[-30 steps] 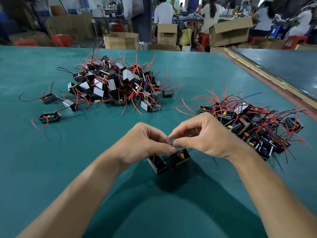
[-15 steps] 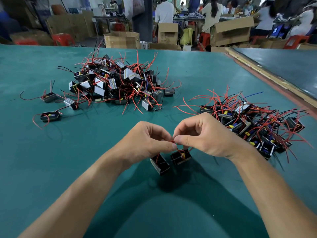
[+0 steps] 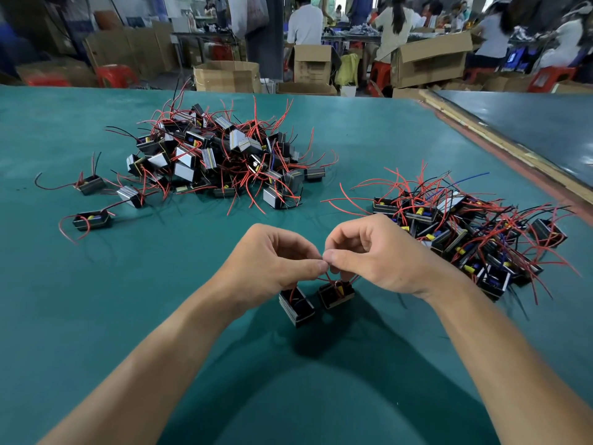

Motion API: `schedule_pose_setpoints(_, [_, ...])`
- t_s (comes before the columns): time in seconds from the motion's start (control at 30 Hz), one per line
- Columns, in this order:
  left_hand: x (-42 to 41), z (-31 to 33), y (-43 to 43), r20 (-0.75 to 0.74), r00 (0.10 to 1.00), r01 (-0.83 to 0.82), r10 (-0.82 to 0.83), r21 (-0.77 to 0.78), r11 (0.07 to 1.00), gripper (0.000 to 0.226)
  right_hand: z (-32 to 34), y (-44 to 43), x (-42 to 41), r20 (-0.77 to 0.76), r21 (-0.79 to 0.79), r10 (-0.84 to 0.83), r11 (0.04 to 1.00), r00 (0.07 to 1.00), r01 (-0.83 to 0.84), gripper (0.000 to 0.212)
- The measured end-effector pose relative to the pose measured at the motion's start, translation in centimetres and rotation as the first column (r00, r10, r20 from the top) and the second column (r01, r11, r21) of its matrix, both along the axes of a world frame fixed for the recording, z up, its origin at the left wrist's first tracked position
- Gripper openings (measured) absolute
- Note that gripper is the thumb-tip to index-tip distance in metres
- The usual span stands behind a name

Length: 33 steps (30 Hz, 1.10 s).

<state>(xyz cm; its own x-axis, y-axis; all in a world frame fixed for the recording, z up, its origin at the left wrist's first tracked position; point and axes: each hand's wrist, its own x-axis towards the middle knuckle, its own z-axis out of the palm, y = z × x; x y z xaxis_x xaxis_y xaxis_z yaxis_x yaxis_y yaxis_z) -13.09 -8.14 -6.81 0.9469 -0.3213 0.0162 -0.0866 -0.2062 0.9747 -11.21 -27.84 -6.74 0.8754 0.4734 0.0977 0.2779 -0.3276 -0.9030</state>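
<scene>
Two small black box modules hang just above the green table (image 3: 160,284) under my hands: the left module (image 3: 296,306) and the right module (image 3: 337,293), each with thin red wires rising from it. My left hand (image 3: 272,264) and my right hand (image 3: 375,255) meet fingertip to fingertip above them, each pinching the red wires (image 3: 324,277) where they come together. The wire ends are hidden between my fingers.
A large heap of black modules with red wires (image 3: 218,155) lies at the back left, with a few strays (image 3: 93,220) further left. A second heap (image 3: 465,232) lies right of my right hand. A wooden strip (image 3: 513,155) edges the table on the right. Cardboard boxes and seated people fill the background.
My hands stay pinched together over the two modules. The fingertips shift slightly on the wires, and the modules hang in nearly the same place.
</scene>
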Motion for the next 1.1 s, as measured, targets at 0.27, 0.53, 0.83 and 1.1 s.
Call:
schedule_pose_setpoints(0.27, [0.02,-0.08,0.13,0.015,1.000,0.012,-0.013,0.046,0.999,0.009,0.17,0.10,-0.20,-0.008,0.016,0.030,0.999,1.000,-0.030,0.014])
schedule_pose_setpoints(0.53, [-0.18,0.02,0.24,0.014,0.998,0.068,-0.069,0.042,0.997,0.003,-0.12,0.63,-0.13,0.017,0.020,-0.002,1.000,1.000,0.001,0.015])
schedule_pose_setpoints(0.83, [0.02,0.10,0.26,0.005,0.999,0.042,-0.042,0.032,0.999,0.009,0.14,0.39,-0.14,0.092,0.036,-0.044,0.999,0.995,0.040,0.008])
schedule_pose_setpoints(1.1, [0.24,0.04,0.52,-0.041,0.998,0.043,-0.043,0.002,0.999,0.010,0.57,-0.07,-0.38,0.230,-0.037,-0.035,0.998,0.972,0.044,0.020])
